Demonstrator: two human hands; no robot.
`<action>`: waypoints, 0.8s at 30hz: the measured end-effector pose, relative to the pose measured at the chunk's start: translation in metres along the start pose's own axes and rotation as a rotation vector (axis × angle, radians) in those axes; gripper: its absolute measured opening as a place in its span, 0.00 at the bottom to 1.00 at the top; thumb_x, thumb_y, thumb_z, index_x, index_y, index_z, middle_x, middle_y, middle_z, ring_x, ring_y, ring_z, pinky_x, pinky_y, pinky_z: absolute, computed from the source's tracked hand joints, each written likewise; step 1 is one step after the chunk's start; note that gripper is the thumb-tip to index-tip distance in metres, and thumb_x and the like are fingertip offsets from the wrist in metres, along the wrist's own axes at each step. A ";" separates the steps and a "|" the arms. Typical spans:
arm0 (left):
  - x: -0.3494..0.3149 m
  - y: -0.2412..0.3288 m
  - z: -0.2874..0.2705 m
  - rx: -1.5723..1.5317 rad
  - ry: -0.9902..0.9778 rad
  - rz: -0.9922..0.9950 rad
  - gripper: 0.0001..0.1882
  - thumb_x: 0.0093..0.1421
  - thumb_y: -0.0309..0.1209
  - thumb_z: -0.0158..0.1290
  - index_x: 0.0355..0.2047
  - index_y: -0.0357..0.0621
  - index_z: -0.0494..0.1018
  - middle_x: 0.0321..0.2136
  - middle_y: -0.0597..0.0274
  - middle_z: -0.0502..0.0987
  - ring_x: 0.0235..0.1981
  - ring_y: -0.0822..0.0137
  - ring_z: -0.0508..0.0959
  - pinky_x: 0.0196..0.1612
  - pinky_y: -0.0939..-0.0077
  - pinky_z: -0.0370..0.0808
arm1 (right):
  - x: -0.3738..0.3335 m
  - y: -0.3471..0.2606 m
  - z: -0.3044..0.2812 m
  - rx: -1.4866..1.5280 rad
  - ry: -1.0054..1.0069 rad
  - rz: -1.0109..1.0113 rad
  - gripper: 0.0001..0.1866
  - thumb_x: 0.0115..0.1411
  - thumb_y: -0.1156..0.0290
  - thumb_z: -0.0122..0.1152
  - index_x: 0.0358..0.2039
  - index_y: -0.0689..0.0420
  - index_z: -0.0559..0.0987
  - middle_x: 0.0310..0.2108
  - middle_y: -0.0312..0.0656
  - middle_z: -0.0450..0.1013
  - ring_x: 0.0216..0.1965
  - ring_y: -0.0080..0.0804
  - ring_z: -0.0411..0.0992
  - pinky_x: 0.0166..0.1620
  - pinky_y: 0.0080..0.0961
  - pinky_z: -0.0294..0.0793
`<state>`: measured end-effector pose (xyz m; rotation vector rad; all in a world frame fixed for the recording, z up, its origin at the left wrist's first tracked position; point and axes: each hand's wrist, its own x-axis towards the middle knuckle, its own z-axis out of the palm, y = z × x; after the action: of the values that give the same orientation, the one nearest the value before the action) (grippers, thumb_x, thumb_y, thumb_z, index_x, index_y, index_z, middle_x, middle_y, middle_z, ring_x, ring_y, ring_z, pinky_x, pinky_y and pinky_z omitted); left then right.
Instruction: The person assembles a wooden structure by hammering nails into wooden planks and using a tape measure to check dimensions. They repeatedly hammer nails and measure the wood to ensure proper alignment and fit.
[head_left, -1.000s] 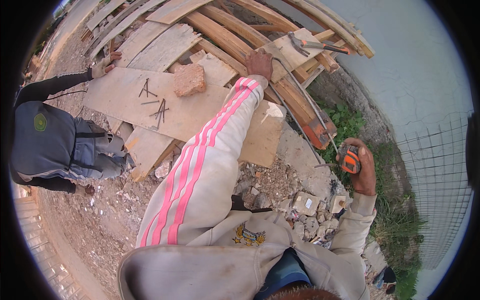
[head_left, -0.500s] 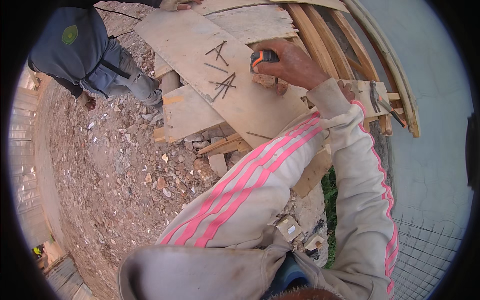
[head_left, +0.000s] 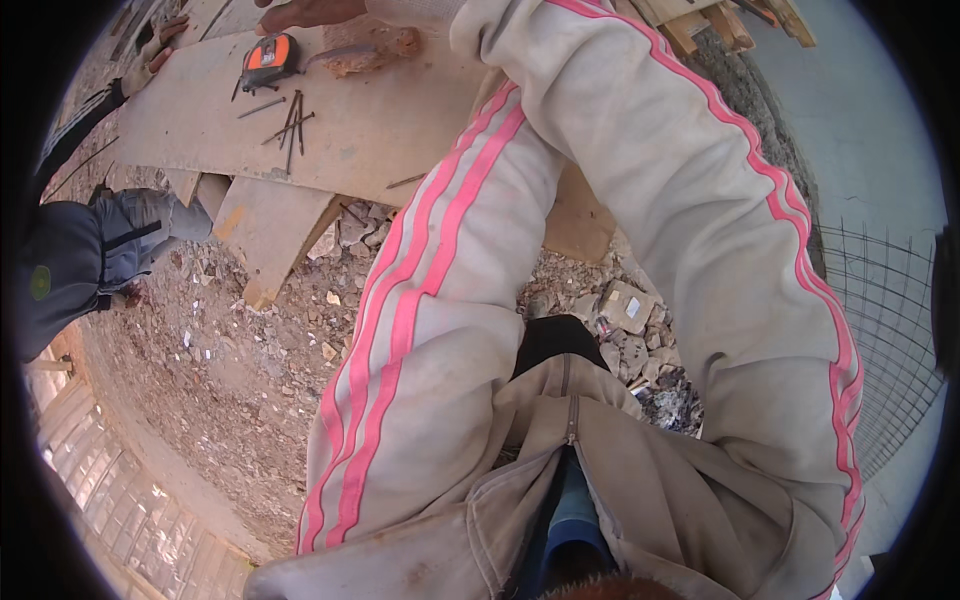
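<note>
Half a second ago the right hand was holding the orange and black tape measure against the plywood sheet; now the tape measure lies on the plywood sheet by itself, and no hand is on it. The view has also swung: the sheet has slid to the upper edge of the picture, and the two pale sleeves with pink stripes fill the middle.

One of the person's hands shows at the top rim, flat on the sheet with its fingers stretched out and lying close together, gripping nothing. The two forearms run side by side toward it, so I cannot tell whether it is the left or the right one; the other hand is hidden.

The tape measure sits near the sheet's upper left part, just below and left of that hand, not touching it. Its long axis runs slantwise, from lower left to upper right, with the orange face up. A short way to its right lies a reddish broken brick, and just below it a loose bunch of long nails, mostly pointing up and down the picture.

At the far left a second person in dark clothes presses a gloved hand on the sheet's left end. Rubble covers the ground below.
</note>
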<state>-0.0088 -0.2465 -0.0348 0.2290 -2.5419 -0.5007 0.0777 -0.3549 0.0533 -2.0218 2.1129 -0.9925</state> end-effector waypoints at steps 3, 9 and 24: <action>0.010 -0.006 -0.006 0.089 0.012 0.026 0.21 0.63 0.50 0.51 0.43 0.51 0.84 0.44 0.53 0.82 0.48 0.47 0.80 0.52 0.51 0.74 | -0.011 -0.006 -0.072 -0.164 0.062 -0.211 0.19 0.60 0.57 0.60 0.43 0.60 0.83 0.41 0.53 0.80 0.48 0.50 0.78 0.51 0.45 0.76; 0.026 -0.005 0.002 0.203 -0.001 0.077 0.22 0.63 0.51 0.50 0.44 0.50 0.83 0.44 0.51 0.83 0.48 0.46 0.80 0.51 0.50 0.75 | -0.283 -0.111 -0.244 0.268 0.003 -0.051 0.17 0.65 0.63 0.62 0.44 0.64 0.83 0.35 0.49 0.80 0.37 0.38 0.79 0.39 0.33 0.75; 0.019 -0.010 -0.030 0.599 -0.023 0.037 0.23 0.63 0.55 0.53 0.44 0.54 0.86 0.45 0.51 0.83 0.48 0.44 0.81 0.52 0.48 0.75 | -0.544 0.040 0.198 1.812 0.442 1.330 0.27 0.75 0.51 0.50 0.68 0.48 0.63 0.34 0.45 0.80 0.31 0.38 0.82 0.30 0.34 0.80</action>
<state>-0.0086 -0.2696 -0.0059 0.3888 -2.6479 0.2885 0.2108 0.0589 -0.3315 0.3989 0.9582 -1.7319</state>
